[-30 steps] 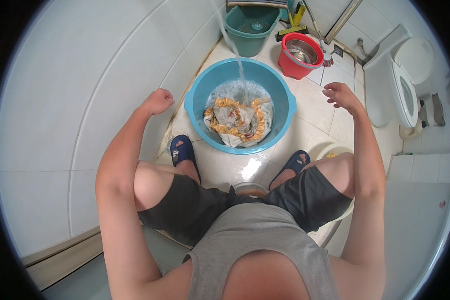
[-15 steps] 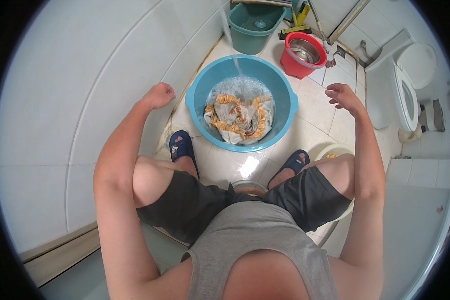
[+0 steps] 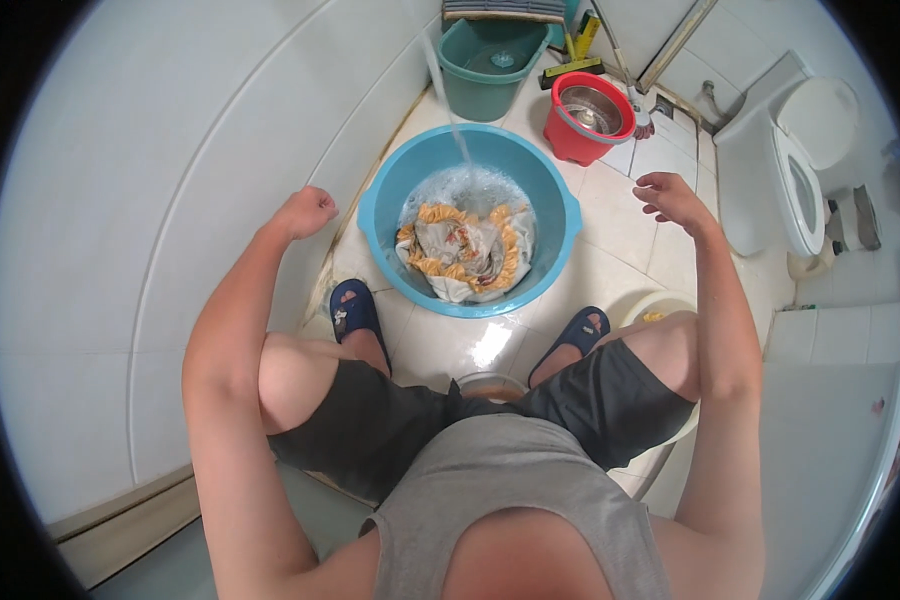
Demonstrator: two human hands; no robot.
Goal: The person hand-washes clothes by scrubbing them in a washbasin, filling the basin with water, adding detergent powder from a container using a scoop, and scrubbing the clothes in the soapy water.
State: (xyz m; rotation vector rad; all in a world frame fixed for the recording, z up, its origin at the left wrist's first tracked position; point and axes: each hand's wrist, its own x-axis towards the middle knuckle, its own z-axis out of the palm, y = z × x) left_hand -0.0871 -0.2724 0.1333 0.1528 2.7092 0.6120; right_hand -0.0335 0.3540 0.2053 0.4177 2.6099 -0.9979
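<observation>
A large blue basin [image 3: 379,258] stands on the tiled floor ahead of my feet. In it lies a bundle of wet pale cloth [image 3: 462,262] with gathered orange trim and reddish-brown marks, partly in foamy water [image 3: 478,184]. A thin stream of water [image 3: 460,140] falls into the basin's far side. My left hand [image 3: 307,212] hangs in the air left of the basin, fingers curled in and nothing seen in them. To the basin's right, my right hand [image 3: 673,203] is raised with its fingers loosely bent and apart, holding nothing. Neither hand touches the basin or cloth.
Behind the basin stand a green bucket [image 3: 482,98] with water and a red mop bucket [image 3: 570,143] with a metal insert. A yellow floor brush [image 3: 582,48] leans there. A toilet [image 3: 796,190] is at right; a cream basin [image 3: 678,298] sits beside my right knee.
The view has shifted slightly, so the basin and buckets sit a little further left in the picture. Both hands stay raised beside the basin in much the same pose.
</observation>
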